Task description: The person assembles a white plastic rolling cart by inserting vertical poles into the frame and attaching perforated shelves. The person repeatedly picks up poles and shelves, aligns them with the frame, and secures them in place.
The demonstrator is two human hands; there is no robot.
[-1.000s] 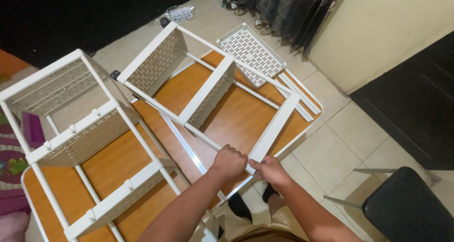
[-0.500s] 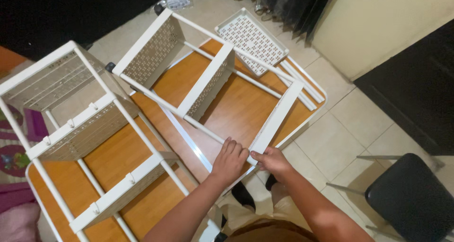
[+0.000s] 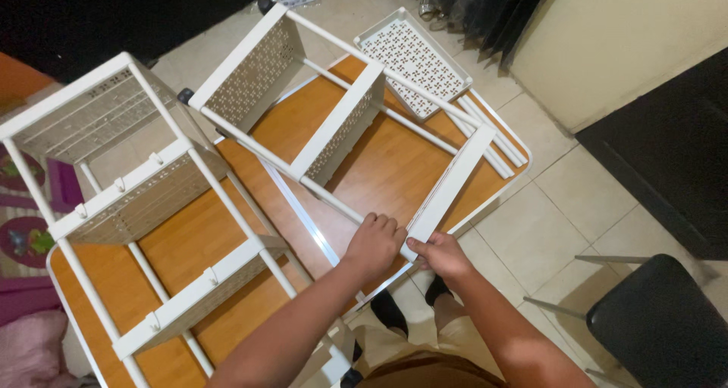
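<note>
1. Left hand (image 3: 374, 244) – fingers curled shut over the near corner of the white rack frame (image 3: 334, 130), where a round rail meets the end panel. Knuckles face up; the palm side is hidden.
2. Right hand (image 3: 442, 255) – just beside the left hand, fingers pinching the lower end of the flat white end panel (image 3: 449, 185). The thumb lies along the panel edge; the other fingertips are tucked under it and out of sight.
3. The rack frame lies on its side across a wooden tabletop (image 3: 394, 168), its near corner at the table's edge between the two hands. Two perforated side panels run across it, joined by thin white rails.
4. A second white rack (image 3: 136, 206) stands at the left – taller, with mesh-like shelves and small hooks on its cross bars. It is close to the first frame; whether they touch I cannot tell.
5. A loose perforated white tray (image 3: 413, 58) lies at the far end of the tabletop, next to the frame.
6. A few loose white tubes (image 3: 497, 142) lie near the table's right edge, beside the tray.
7. Floor is pale tile (image 3: 561, 206). A black chair (image 3: 660, 320) stands at the lower right, well apart from the hands.
8. The person's feet in dark footwear (image 3: 390, 312) show below the table edge.
</note>
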